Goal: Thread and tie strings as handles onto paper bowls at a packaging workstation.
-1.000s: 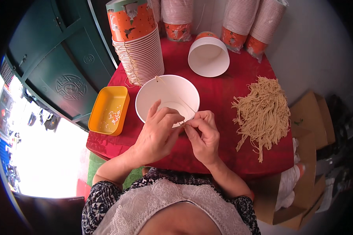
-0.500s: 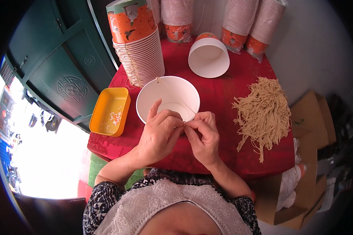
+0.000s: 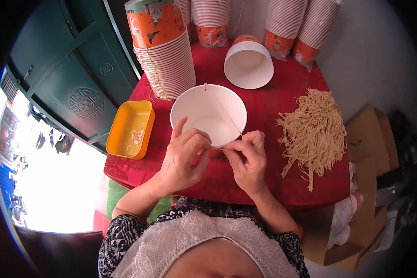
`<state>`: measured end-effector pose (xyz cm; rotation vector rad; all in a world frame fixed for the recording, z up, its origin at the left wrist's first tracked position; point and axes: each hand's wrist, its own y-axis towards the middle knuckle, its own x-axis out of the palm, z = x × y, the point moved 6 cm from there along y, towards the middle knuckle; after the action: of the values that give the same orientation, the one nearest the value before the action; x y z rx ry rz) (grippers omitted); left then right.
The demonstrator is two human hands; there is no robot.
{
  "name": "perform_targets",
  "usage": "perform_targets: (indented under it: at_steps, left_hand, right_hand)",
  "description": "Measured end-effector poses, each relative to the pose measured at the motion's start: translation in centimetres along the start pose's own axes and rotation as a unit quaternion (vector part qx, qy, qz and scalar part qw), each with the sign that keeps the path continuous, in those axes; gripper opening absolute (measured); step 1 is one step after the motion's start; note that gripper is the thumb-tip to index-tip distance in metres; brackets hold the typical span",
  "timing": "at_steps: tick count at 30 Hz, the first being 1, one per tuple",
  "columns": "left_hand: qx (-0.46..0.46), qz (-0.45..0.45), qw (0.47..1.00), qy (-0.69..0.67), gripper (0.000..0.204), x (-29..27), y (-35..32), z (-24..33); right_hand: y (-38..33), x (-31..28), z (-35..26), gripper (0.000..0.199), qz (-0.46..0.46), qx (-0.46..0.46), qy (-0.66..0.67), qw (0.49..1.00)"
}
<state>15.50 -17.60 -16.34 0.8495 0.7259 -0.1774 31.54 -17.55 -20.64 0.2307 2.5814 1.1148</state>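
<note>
Head view: the white paper bowl [image 3: 208,113] stands at frame centre on the red-clothed worktop [image 3: 273,102], its near rim just above both hands. A thin tan string [image 3: 224,111] runs slantwise across its mouth, from the far rim down to the pinch. The left hand [image 3: 185,155] and right hand [image 3: 245,157] meet there, fingers [image 3: 229,147] closed narrow on the string's end (the left forefinger lifted). The loose, fibrous string bundle [image 3: 312,132] lies at right, nearer the right hand.

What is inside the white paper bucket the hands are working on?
A tan string crosses the white paper bucket; otherwise its inside looks bare. The left hand hides its near rim.
</note>
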Motion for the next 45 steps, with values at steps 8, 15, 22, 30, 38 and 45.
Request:
perform_targets:
  at_steps: [8,15,22,30,38,45]
  left_hand:
    - [-0.005,0.022,0.999,-0.038,0.021,0.5,-0.3,-0.4]
    - [-0.018,0.047,0.998,-0.038,0.018,0.6,-0.3,-0.7]
    - [-0.037,0.057,0.997,-0.043,0.018,0.6,-0.4,-0.9]
    - [0.010,0.086,0.996,0.005,0.030,-1.0,-0.6,-0.3]
    - [-0.139,0.299,0.944,0.022,0.037,-2.7,-6.0,-3.0]
    - [-0.245,0.254,0.856,-0.378,0.029,-0.9,-7.3,-4.3]
  right_hand:
    - [-0.3,0.0,0.1,0.014,-0.044,-0.007,0.038,0.998]
    - [-0.5,0.2,0.0,0.009,-0.074,-0.031,0.056,0.995]
    - [-0.8,0.3,0.0,0.008,-0.096,-0.038,0.069,0.992]
    - [1.5,-0.4,-3.1,0.029,-0.135,-0.117,-0.157,0.971]
    - [2.3,-1.2,-2.3,0.017,-0.020,-0.162,-0.184,0.969]
    - [1.9,-1.5,-2.8,0.012,0.068,-0.061,-0.053,0.994]
